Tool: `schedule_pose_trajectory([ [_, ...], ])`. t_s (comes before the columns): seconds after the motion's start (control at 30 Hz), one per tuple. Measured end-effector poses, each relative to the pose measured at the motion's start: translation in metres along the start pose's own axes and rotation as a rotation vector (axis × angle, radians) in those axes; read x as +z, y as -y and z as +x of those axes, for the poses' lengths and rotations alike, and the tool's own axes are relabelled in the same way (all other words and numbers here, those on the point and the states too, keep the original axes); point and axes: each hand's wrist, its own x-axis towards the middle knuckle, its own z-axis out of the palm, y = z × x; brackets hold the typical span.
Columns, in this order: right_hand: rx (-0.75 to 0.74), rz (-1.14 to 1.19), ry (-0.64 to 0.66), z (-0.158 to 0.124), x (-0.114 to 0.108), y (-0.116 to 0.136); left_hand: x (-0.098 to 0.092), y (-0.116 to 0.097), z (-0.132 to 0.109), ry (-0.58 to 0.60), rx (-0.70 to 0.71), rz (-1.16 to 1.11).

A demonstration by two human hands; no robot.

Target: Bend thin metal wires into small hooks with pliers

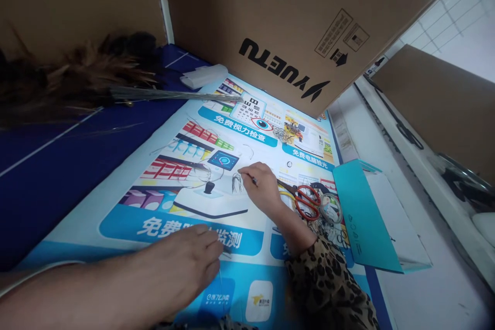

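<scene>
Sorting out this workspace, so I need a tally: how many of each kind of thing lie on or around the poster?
Cardboard boxes: 3
Feather duster: 1
Red-handled scissors: 1
Teal folder: 1
Tape roll: 1
White packet: 1
Wire bundle: 1
Total: 9

Far left: a feather duster (69,80) lying on the blue cloth (58,165).
Far centre: a big cardboard box (294,20) marked YUETU, a small white box (203,76) before it.
Right: red-handled scissors (307,201), a tape roll (331,209), a teal paper bag (371,216).
Far right: another cardboard box (441,103).
</scene>
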Motion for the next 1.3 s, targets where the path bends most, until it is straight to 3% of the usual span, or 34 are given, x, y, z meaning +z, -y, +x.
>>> schedule_pose_trajectory([
  [0.2, -0.011, 0.002, 0.012, 0.001, -0.001, 0.002, -0.014, 0.001, 0.005, -0.019, 0.115, -0.224],
  [0.43, 0.007, 0.001, 0.034, 0.001, -0.001, 0.003, -0.012, -0.013, 0.003, -0.032, 0.217, -0.154],
  [1.0, -0.003, 0.0, 0.024, 0.001, -0.001, 0.001, -0.009, -0.023, -0.001, 0.004, 0.095, 0.026],
  [1.3, 0.002, -0.001, 0.03, 0.001, -0.001, 0.001, 0.02, -0.009, -0.001, 0.019, 0.006, 0.046],
])
